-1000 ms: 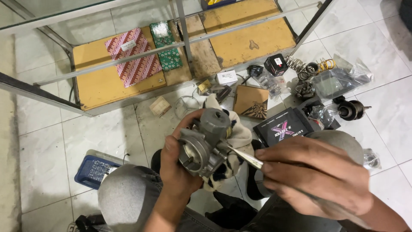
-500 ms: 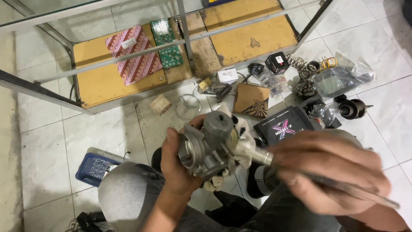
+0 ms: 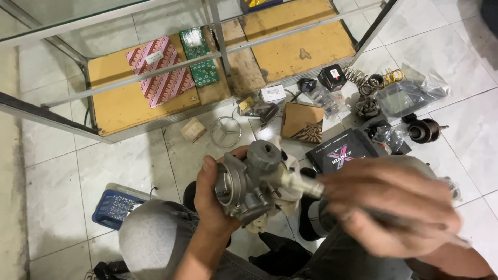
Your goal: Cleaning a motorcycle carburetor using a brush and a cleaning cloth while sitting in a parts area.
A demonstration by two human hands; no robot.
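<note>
Grey cast-metal carburettor (image 3: pixel 254 181) turned further since a second ago, gripped in left hand (image 3: pixel 210 199). Right hand (image 3: pixel 394 207) blurred, drawn rightwards, clenched around a thin tool; working at the side fitting

Your left hand (image 3: pixel 212 202) gripped a grey metal carburetor (image 3: pixel 249 181) over your knees, while your blurred right hand (image 3: pixel 394 207) held a slim tool (image 3: pixel 306 185) against its side, above a tiled floor (image 3: pixel 129 155) strewn with a black box (image 3: pixel 340 153), springs (image 3: pixel 373 80) and a brown carton (image 3: pixel 302 122).
</note>
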